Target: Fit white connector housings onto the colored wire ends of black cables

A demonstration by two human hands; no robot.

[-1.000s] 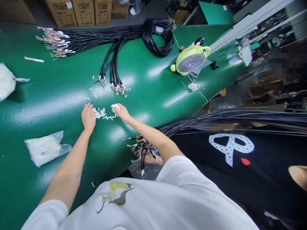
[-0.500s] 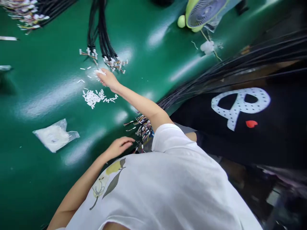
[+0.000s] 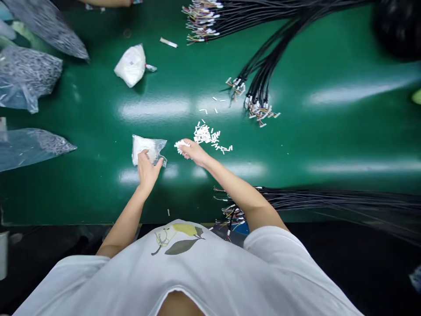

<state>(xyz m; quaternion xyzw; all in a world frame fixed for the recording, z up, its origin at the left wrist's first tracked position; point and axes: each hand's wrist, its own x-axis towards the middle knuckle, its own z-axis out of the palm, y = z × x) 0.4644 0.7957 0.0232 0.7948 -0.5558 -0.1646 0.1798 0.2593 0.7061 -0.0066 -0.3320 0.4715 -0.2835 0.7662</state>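
Observation:
My right hand is closed round a bunch of small white pieces that stick out past the fingertips. Just beyond it, a loose pile of the same white pieces lies on the green table, with several strays around it. To the left lies a clear plastic bag with white contents. My left hand reaches over the bag's near side, fingers on the plastic and thumb spread apart near its loose end. Whether any plastic is pinched does not show.
Black cable bundles with white connectors lie at the back right. More cables run along the table's near edge. A tied white bag stands farther back. Several bags of grey pieces are at the left. A green table lies beneath.
The view has swung left and levelled. My right hand has come from the stray pieces towards the bag, carrying a bunch. My left hand has moved from the table edge onto the bag.

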